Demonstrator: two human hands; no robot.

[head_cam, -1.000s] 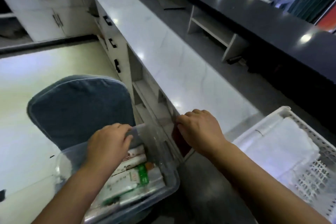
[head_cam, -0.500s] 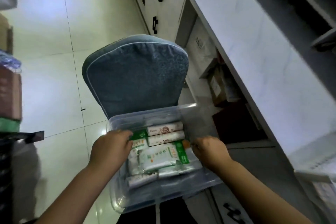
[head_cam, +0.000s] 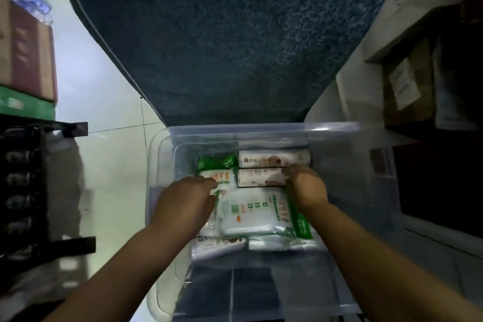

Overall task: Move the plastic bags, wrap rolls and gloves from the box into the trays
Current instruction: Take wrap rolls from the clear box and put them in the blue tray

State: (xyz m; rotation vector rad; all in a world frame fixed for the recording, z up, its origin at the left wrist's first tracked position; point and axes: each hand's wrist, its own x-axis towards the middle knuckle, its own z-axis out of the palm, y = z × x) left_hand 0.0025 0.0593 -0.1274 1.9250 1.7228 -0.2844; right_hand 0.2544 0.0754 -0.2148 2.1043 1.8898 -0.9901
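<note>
Pale floor tiles (head_cam: 109, 102) and a blue-grey padded chair (head_cam: 230, 42) frame the clear plastic box (head_cam: 347, 162), which sits at the chair's near edge and holds all the goods; no tray is in view. Inside it, two boxed wrap rolls (head_cam: 271, 159) lie side by side at the far right, a green-and-white glove packet (head_cam: 219, 167) at the far left, a flat pack of plastic bags (head_cam: 251, 214) across the middle, and more rolls along the near wall. The left hand (head_cam: 185, 204) rests, fingers curled, on the glove packet's near edge; whether it grips yet I cannot tell. The right hand (head_cam: 305, 188) reaches onto the right end of the nearer wrap roll, fingers bent over it, closure likewise unclear. To lift cleanly, I judge each hand should close around one whole item, since the slippery film may slide, and raise it straight up clear of the box wall.
</note>
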